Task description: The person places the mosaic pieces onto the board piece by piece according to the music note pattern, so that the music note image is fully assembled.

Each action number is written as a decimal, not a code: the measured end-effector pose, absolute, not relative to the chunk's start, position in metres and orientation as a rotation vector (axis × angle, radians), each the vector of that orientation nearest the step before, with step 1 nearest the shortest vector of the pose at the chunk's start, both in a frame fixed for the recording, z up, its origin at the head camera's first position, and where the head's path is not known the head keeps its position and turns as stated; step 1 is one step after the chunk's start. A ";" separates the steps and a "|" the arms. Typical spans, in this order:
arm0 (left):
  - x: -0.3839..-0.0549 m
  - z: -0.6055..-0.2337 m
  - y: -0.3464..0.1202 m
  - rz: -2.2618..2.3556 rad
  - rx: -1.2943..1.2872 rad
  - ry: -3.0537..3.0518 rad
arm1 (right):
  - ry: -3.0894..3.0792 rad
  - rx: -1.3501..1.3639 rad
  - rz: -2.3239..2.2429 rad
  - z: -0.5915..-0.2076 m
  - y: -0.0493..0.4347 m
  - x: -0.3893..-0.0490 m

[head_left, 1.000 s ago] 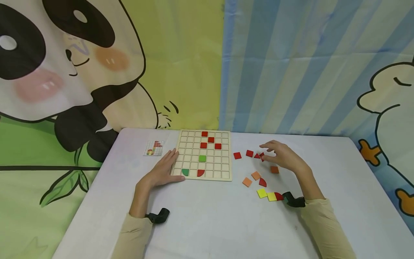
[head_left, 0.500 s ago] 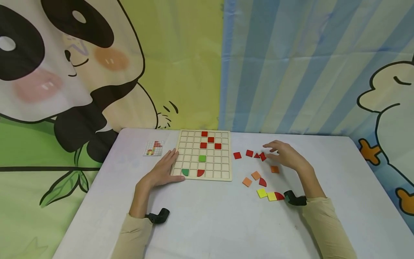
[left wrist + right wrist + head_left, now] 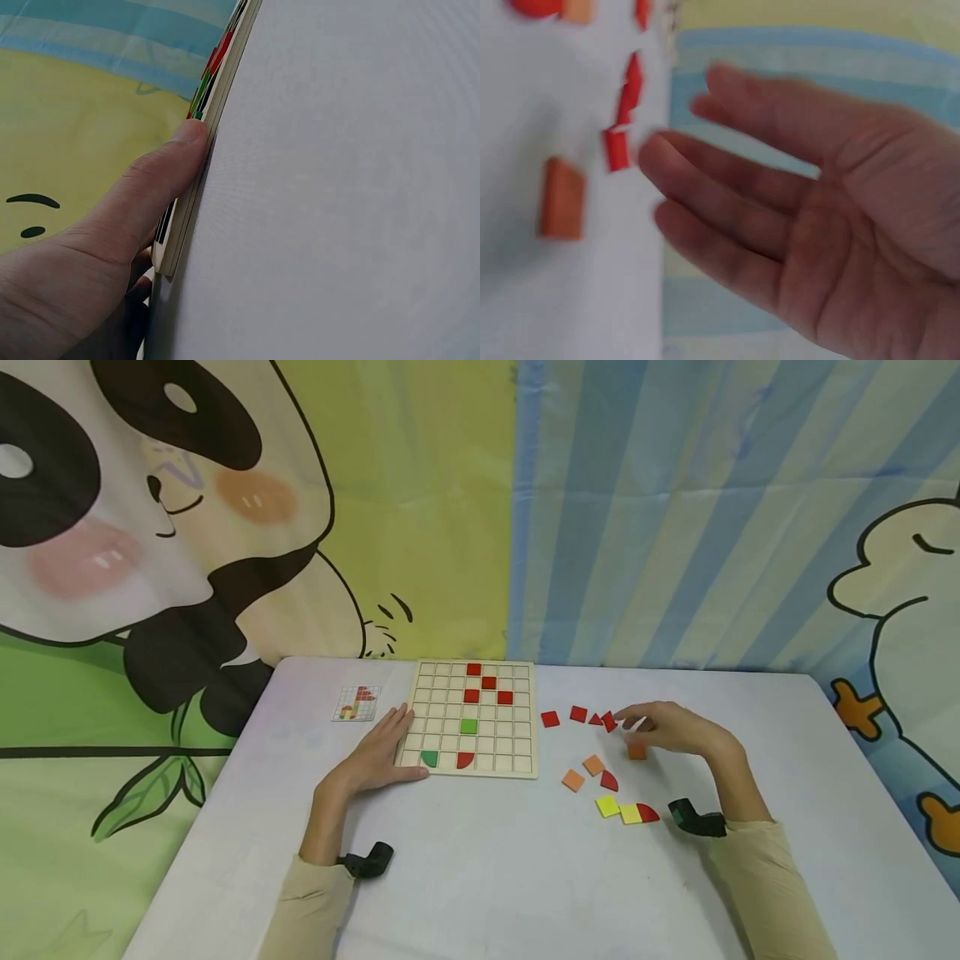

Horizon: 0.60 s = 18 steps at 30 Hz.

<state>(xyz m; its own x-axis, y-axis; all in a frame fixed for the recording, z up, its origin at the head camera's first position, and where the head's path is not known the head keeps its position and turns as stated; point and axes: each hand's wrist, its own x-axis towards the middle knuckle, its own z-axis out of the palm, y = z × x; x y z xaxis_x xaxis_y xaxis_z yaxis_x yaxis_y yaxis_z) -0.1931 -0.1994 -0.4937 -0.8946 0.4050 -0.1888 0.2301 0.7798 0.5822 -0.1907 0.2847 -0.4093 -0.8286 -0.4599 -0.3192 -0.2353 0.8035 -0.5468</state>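
Note:
My left hand [image 3: 377, 753] rests at the near left corner of a pale gridded board [image 3: 498, 742], fingers along the left side. In the left wrist view its thumb [image 3: 161, 169] lies on the board's near edge. Red squares, a green square [image 3: 468, 727], a green quarter-circle [image 3: 430, 759] and a red quarter-circle [image 3: 465, 761] sit in the grid. To the right, my right hand [image 3: 675, 727] hovers over an orange square [image 3: 636, 753], partly covering it in the head view. The right wrist view shows that orange square [image 3: 562, 199] apart from the loosely bent fingers, which hold nothing.
Several red pieces [image 3: 578, 714] lie in a row right of the board. Nearer are two lighter orange squares [image 3: 573, 781], yellow squares [image 3: 607, 807] and red quarter-circles [image 3: 609, 782]. A small pattern card [image 3: 356, 703] lies left of the board. A printed curtain [image 3: 660, 527] hangs behind the table.
My right hand has moved right and slightly nearer, away from the red pieces to above the orange square. The left hand keeps its place on the board.

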 end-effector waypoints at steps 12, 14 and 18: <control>-0.194 -0.497 -0.200 0.818 0.475 2.661 | 2.349 -0.436 -0.498 -0.404 0.258 -0.165; -0.193 -0.497 -0.200 0.812 0.471 2.659 | 2.336 -0.441 -0.490 -0.407 0.257 -0.165; -0.193 -0.497 -0.201 0.816 0.472 2.663 | 2.330 -0.462 -0.489 -0.411 0.254 -0.165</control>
<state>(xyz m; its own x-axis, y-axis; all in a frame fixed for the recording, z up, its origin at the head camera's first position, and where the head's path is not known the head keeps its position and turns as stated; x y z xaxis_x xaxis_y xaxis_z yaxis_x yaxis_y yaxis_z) -0.1933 -0.2007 -0.4966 -0.8956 0.3975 -0.1997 0.2175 0.7828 0.5830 -0.1655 0.2538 -0.4107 -0.6903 -0.4533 -0.5640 -0.1884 0.8651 -0.4648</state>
